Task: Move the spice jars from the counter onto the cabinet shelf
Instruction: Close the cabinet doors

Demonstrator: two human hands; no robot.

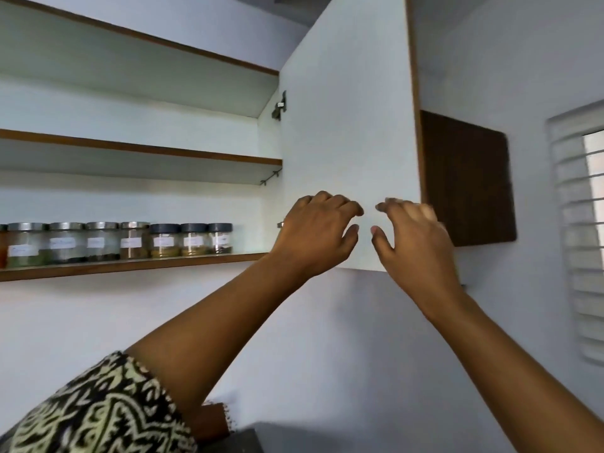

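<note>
Spice jars (117, 241) on shelf, left of both hands.

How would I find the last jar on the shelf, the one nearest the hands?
Look in the open white cabinet, at its lowest wooden-edged shelf with a row of small clear jars. Go to the row's right end: the dark-lidded jar nearest the left hand. Its neighbours hold yellowish powder; it holds darker bits and nothing stands to its right.

Jar labels (161, 241) unreadable, leftmost jar (2, 246) cropped, right hand (415, 243) blurred
</note>
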